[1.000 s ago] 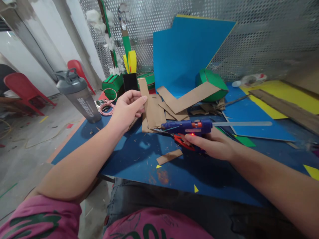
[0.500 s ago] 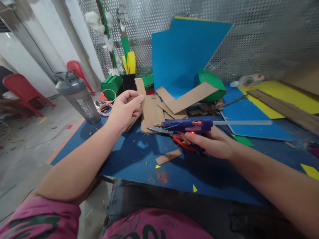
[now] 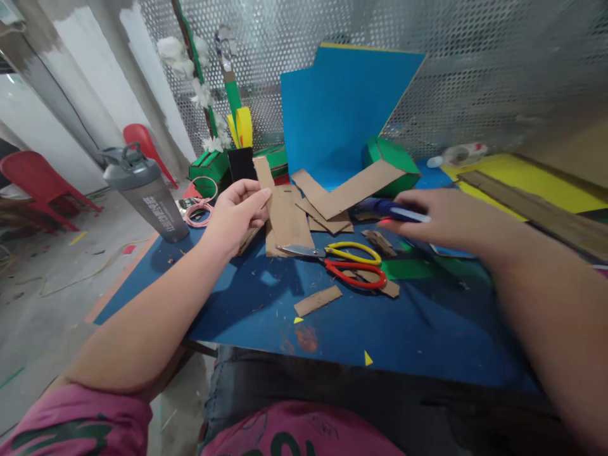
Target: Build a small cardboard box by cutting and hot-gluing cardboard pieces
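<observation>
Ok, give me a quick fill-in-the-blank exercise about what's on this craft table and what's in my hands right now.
1. The left hand pinches a brown piece of ____.
2. The right hand grips a ____ glue gun.
3. The scissors lying on the table have one red handle and one ____ handle.

Missing words: cardboard; blue; yellow.

Right hand point(image 3: 451, 218), centre right of frame: motion-blurred, fingers not separable. Blue plastic hot-glue gun point(image 3: 384, 208) mostly hidden behind it, also blurred. Lower end of brown cardboard strip point(image 3: 280, 209) covered by left hand point(image 3: 235, 215).
</observation>
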`<control>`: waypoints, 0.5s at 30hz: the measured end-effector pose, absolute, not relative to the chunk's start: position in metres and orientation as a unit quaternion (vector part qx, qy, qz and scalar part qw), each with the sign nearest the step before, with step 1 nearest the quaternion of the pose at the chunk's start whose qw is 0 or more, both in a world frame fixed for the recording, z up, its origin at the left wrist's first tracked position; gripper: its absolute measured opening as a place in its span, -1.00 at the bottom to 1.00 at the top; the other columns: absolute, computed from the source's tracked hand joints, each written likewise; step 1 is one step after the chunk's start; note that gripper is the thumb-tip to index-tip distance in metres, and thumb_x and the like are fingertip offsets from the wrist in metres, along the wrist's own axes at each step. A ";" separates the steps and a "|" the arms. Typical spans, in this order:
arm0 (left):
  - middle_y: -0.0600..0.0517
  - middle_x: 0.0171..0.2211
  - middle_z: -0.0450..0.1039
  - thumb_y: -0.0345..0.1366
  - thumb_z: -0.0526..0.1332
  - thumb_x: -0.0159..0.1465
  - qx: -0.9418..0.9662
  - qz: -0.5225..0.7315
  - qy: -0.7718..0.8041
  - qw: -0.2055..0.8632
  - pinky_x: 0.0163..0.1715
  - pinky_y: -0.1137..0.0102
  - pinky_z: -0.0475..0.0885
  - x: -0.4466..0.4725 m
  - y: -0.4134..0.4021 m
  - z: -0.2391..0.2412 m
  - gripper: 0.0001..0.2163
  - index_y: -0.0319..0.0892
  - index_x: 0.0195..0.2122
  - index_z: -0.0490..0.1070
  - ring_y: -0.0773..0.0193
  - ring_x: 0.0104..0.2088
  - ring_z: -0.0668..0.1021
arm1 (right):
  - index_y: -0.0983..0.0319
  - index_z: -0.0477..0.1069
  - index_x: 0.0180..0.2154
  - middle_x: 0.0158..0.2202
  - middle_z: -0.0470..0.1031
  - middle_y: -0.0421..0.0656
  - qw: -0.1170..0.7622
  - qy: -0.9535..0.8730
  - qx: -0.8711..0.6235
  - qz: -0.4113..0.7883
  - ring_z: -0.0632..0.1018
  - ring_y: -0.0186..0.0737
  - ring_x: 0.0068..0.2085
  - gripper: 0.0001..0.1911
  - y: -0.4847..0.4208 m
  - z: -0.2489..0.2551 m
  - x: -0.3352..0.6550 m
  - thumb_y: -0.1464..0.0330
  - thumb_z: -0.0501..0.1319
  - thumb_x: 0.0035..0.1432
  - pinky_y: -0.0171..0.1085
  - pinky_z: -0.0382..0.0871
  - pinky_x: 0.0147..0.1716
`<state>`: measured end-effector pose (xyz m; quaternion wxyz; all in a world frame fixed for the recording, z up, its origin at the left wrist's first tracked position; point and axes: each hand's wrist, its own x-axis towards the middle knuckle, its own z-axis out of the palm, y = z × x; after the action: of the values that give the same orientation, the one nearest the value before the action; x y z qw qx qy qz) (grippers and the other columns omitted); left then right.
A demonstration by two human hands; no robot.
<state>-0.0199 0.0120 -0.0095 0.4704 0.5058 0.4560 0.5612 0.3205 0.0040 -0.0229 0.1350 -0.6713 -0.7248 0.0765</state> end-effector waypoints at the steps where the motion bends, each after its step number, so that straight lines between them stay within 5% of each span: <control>1: 0.20 -0.50 0.40 -0.36 0.45 0.28 0.513 0.555 0.451 0.474 -0.59 0.63 0.40 -0.020 0.012 -0.010 -0.82 -0.12 -0.33 0.44 0.51 -0.57 0.49 | 0.16 0.58 -0.20 -0.29 0.66 0.00 0.110 -0.703 -0.701 0.042 0.51 -0.08 -0.37 -0.74 0.009 -0.020 0.334 0.11 0.44 0.29 -0.12 0.26 -0.36; 6: 0.16 -0.43 0.52 -0.28 0.56 0.15 0.583 0.483 0.405 0.513 -0.51 0.60 0.49 -0.015 0.009 -0.019 -0.74 -0.14 -0.26 0.52 0.48 -0.50 0.54 | 0.21 0.54 -0.36 -0.28 0.63 0.09 0.001 -0.623 -0.781 0.049 0.45 -0.06 -0.35 -0.71 0.031 -0.020 0.390 0.17 0.49 0.26 -0.07 0.28 -0.29; 10: 0.17 -0.47 0.53 -0.17 0.64 0.05 0.598 0.423 0.415 0.539 -0.45 0.54 0.57 -0.010 0.008 -0.030 -0.63 -0.13 -0.24 0.53 0.45 -0.52 0.56 | 0.21 0.51 -0.41 -0.28 0.63 0.06 0.036 -0.616 -0.783 0.075 0.44 -0.13 -0.36 -0.74 0.032 -0.019 0.411 0.31 0.55 0.12 -0.08 0.29 -0.28; 15: 0.13 -0.44 0.59 -0.04 0.69 -0.04 0.552 0.397 0.446 0.582 -0.47 0.53 0.54 -0.002 0.004 -0.039 -0.51 -0.13 -0.23 0.56 0.42 -0.51 0.60 | 0.26 0.55 -0.21 -0.18 0.65 0.06 0.142 -0.669 -0.725 0.081 0.54 -0.10 -0.25 -0.83 0.017 -0.014 0.382 0.41 0.46 0.14 -0.10 0.36 -0.20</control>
<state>-0.0021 0.0044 -0.0389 0.5821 0.5519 0.4461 0.3968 0.3816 0.0168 -0.0141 0.1423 -0.7246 -0.6695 0.0805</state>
